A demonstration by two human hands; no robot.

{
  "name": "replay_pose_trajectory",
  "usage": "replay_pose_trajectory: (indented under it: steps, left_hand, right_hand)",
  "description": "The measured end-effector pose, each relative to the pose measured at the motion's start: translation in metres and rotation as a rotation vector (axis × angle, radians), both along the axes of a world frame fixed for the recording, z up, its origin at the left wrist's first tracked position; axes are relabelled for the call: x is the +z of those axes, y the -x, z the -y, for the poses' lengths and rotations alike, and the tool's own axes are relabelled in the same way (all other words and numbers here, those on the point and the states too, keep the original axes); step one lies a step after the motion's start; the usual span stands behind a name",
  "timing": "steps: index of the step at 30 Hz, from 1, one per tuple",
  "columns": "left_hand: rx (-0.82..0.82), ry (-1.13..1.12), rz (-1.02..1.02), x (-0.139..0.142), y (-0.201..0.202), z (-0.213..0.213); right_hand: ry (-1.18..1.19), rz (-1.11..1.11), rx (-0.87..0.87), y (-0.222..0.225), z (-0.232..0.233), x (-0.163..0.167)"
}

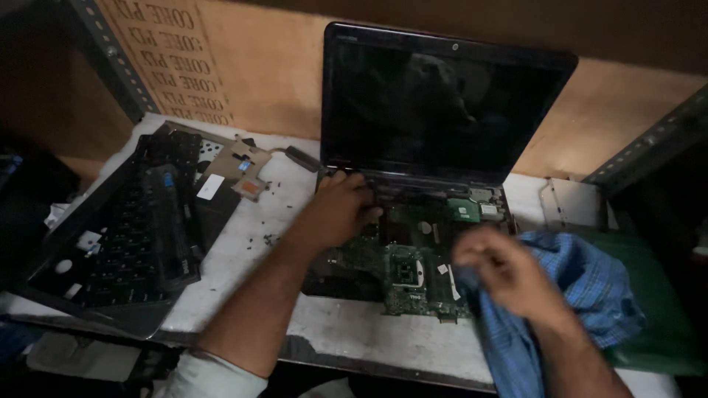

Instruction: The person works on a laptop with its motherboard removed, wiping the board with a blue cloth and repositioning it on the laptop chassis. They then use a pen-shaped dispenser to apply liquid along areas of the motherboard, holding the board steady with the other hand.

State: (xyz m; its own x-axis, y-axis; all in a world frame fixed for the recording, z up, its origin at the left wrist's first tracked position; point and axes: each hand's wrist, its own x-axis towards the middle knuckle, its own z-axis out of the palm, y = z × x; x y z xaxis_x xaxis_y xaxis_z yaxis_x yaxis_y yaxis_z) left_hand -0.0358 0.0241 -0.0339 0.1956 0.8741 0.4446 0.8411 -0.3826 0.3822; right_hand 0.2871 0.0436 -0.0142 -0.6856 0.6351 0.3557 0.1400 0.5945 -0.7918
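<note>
An opened laptop (442,103) stands on the white worktop, its dark screen upright and its base stripped down to a green circuit board (405,276). My left hand (339,206) rests on the back left part of the base, fingers curled onto the edge near the hinge. My right hand (505,269) hovers blurred over the board's right side, fingers closed on a blue checked cloth (582,295) that hangs off toward the right.
A removed black keyboard and palm-rest cover (125,228) lie at the left. A metal heat-sink part (240,166) and small loose screws (269,237) lie between them and the laptop. Cardboard lines the back wall (243,66). A green surface (664,317) lies at right.
</note>
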Motion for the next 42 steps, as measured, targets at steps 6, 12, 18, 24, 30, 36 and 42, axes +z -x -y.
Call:
replay_pose_trajectory:
  steps: [6,12,18,24,30,36,42]
  left_hand:
    - [-0.017,-0.033,0.037,-0.004,0.004,-0.003]
    - [0.017,-0.081,-0.007,-0.015,0.005,-0.009]
    - [0.014,-0.067,-0.026,-0.022,0.007,-0.013]
    - [-0.008,-0.097,0.062,-0.009,0.004,0.000]
    - [-0.041,-0.004,0.117,0.023,-0.002,0.020]
    - [-0.185,0.066,-0.003,0.032,-0.013,0.029]
    - [-0.133,0.061,-0.049,0.025,-0.019,0.027]
  right_hand:
    - [-0.084,-0.325,-0.488,-0.051,-0.028,0.006]
    - [-0.171,0.328,-1.040,-0.066,-0.035,0.030]
    - [-0.546,1.006,-0.939,-0.041,-0.034,0.030]
    - [-0.746,0.586,-0.740,-0.026,-0.020,0.037]
    - [-0.459,0.505,-0.419,0.009,-0.008,0.035]
    - [-0.105,0.629,-0.416,0.023,-0.008,0.028]
    - [-0.044,0.624,-0.285,0.019,-0.020,0.019]
